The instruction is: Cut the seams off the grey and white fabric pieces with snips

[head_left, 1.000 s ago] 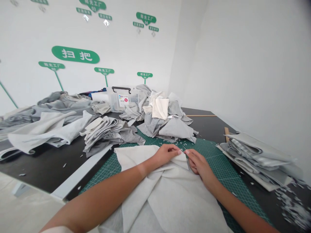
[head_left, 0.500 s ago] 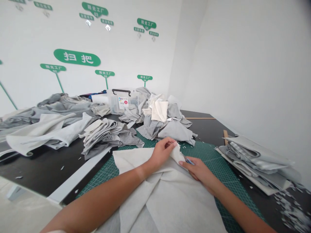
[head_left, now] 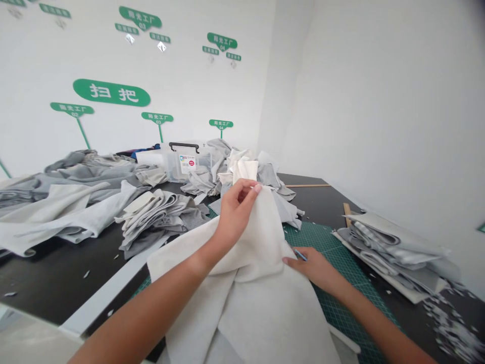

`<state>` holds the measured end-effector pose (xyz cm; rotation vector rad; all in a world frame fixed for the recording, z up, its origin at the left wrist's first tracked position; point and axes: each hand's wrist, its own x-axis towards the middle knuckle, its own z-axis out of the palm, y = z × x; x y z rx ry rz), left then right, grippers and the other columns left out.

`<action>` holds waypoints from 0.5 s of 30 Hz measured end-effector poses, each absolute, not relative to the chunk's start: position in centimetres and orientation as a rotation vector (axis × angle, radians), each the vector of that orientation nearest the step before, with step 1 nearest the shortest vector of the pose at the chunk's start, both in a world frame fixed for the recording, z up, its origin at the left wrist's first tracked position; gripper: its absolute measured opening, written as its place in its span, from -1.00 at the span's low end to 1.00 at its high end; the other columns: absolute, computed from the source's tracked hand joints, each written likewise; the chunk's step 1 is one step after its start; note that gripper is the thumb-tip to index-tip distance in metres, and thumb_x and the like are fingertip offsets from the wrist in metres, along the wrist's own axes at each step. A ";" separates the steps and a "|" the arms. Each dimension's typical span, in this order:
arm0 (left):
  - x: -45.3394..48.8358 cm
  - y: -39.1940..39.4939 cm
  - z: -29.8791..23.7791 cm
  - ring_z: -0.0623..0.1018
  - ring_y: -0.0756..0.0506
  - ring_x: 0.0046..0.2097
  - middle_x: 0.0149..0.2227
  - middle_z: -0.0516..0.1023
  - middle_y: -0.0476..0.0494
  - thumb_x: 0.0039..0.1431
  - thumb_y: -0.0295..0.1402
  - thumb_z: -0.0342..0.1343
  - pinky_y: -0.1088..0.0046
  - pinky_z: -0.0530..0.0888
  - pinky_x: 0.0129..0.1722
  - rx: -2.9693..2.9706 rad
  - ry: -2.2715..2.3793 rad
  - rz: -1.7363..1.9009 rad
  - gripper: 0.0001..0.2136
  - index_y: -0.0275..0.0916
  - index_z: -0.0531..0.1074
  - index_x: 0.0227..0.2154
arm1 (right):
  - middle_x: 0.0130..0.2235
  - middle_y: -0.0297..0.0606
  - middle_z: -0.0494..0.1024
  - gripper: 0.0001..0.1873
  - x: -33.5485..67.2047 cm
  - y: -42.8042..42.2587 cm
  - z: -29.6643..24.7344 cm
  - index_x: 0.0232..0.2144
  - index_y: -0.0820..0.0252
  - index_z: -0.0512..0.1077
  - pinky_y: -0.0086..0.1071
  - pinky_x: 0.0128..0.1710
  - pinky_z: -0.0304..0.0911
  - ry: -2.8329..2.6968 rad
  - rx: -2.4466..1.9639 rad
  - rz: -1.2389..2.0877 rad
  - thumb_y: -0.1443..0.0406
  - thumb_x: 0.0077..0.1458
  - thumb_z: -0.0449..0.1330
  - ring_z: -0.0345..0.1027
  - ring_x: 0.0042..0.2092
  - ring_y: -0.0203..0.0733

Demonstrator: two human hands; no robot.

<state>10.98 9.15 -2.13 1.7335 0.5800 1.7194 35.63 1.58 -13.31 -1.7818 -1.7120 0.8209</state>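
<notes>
Left hand [head_left: 237, 212] is raised above the mat [head_left: 337, 258], fingers closed on a pinched fold of off-white cloth [head_left: 250, 298], thumb hidden behind the fabric; the fold is pulled up into a peak; the cloth covers the near part of the mat and hangs past its near edge; right hand [head_left: 316, 270] lies low on the mat's right side, at the cloth's edge, fingers nearly flat and slightly spread; a small blue tool [head_left: 300, 255] shows just beyond the fingertips, but its type and whether the fingers grip it cannot be told; the tool's tip is close to the cloth.

Beyond the mat stands a heap of grey and cream fabric [head_left: 261, 177], with a clear plastic box [head_left: 185, 164] behind it; left of the mat, a folded grey pile [head_left: 155, 220] sits on the black table [head_left: 56, 278], with more loose cloth [head_left: 68, 202] further left; right of the mat lies a grey stack [head_left: 394, 253], with white scraps [head_left: 450, 318] nearby.

Risks: the blue tool could snag or nick the cloth if its tip meets the taut fold; the right hand could be poked if the tool slips; the cloth's weight could drag it off the mat if the pinch loosens; loose scraps could cling to the fabric.
</notes>
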 end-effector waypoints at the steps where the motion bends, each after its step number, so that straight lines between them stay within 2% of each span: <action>1: 10.6 9.2 -1.2 0.45 0.00 -0.29 -0.34 0.51 -0.02 0.30 -0.18 0.13 0.52 0.36 -0.27 1.726 0.570 1.765 -0.80 -0.21 0.50 -0.25 | -0.32 -0.28 0.61 -0.59 35.6 1.4 -13.0 -0.29 0.20 0.59 -0.41 -0.36 0.20 -1.696 -1.750 0.930 -0.03 0.10 0.24 0.43 -0.29 -0.08; 5: 9.0 10.1 2.4 0.49 0.00 -0.24 -0.31 0.52 -0.03 0.30 -0.19 0.15 0.51 0.39 -0.23 1.704 0.532 1.954 -0.82 -0.20 0.50 -0.24 | -0.29 -0.19 0.63 -0.57 35.7 0.4 -11.5 -0.34 0.23 0.61 -0.39 -0.35 0.22 -1.683 -1.636 1.275 -0.04 0.08 0.29 0.42 -0.31 -0.10; 8: 7.7 11.0 5.0 0.52 -0.01 -0.21 -0.33 0.51 -0.02 0.30 -0.23 0.17 0.49 0.40 -0.20 1.726 0.513 2.072 -0.85 -0.19 0.50 -0.23 | -0.39 -0.24 0.58 -0.58 35.6 -0.4 -10.9 -0.41 0.23 0.60 -0.44 -0.48 0.11 -1.731 -1.663 1.395 -0.04 0.01 0.35 0.30 -0.42 -0.21; 11: 6.3 11.7 7.2 0.55 -0.03 -0.16 -0.35 0.48 0.01 0.31 -0.26 0.15 0.47 0.40 -0.15 1.801 0.505 2.159 -0.85 -0.22 0.50 -0.21 | -0.50 -0.30 0.50 -0.58 35.2 -0.7 -10.7 -0.40 0.21 0.60 -0.46 -0.55 0.00 -1.763 -1.729 1.457 -0.05 -0.01 0.37 0.20 -0.50 -0.28; 13: 5.3 11.9 8.7 0.56 -0.04 -0.11 -0.35 0.44 0.02 0.35 -0.25 0.06 0.43 0.37 -0.10 1.889 0.493 2.201 -0.78 -0.31 0.49 -0.18 | -0.42 -0.25 0.57 -0.57 35.0 -0.3 -10.3 -0.37 0.20 0.61 -0.43 -0.47 0.15 -1.774 -1.684 1.410 -0.06 0.04 0.33 0.33 -0.42 -0.18; 15: 4.2 11.9 10.1 0.56 -0.05 -0.08 -0.34 0.39 0.02 0.36 -0.23 -0.03 0.38 0.33 -0.08 1.964 0.471 2.219 -0.70 -0.39 0.47 -0.16 | -0.22 -0.18 0.63 -0.56 35.2 0.4 -9.4 -0.28 0.16 0.63 -0.33 -0.26 0.31 -1.742 -1.633 1.254 -0.07 0.10 0.28 0.46 -0.22 -0.02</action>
